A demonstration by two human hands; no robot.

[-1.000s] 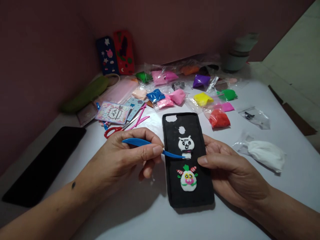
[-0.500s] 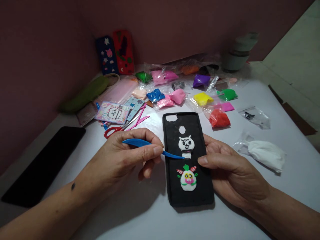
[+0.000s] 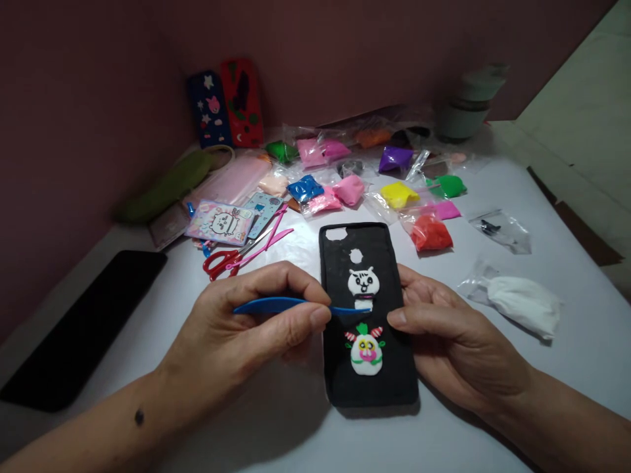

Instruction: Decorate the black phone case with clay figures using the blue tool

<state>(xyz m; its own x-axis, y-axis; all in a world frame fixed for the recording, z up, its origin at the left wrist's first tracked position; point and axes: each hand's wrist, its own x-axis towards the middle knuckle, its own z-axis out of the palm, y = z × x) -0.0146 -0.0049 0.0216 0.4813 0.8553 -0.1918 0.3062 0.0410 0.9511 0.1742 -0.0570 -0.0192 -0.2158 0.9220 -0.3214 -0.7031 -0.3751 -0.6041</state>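
Note:
Pinched between the thumb and fingers of my left hand (image 3: 266,328) is a blue clay modelling tool (image 3: 276,305). Its thin tip rests at the lower end of a white clay body (image 3: 363,304), just under a white cat-like clay head (image 3: 363,282). Both sit on a black phone case (image 3: 340,368) with cut-outs near its top. My right hand (image 3: 453,335) grips the case by its right edge, thumb on the front and fingers behind. Lower on the case is a white clay figure (image 3: 366,358) with striped horns and a green tuft.
Bags of coloured clay, such as red (image 3: 431,233) and blue (image 3: 305,188), spread across the back. A bag of white clay (image 3: 525,305) lies right. Red-handled scissors (image 3: 221,263) and picture cards (image 3: 219,223) lie left, near a black phone-like slab (image 3: 89,322). Two decorated cases (image 3: 241,102) lean on the wall.
My left hand has turned slightly and shifted right, so the blue tool lies flatter, its tip a little further right along the white body's lower end. My right hand keeps its hold.

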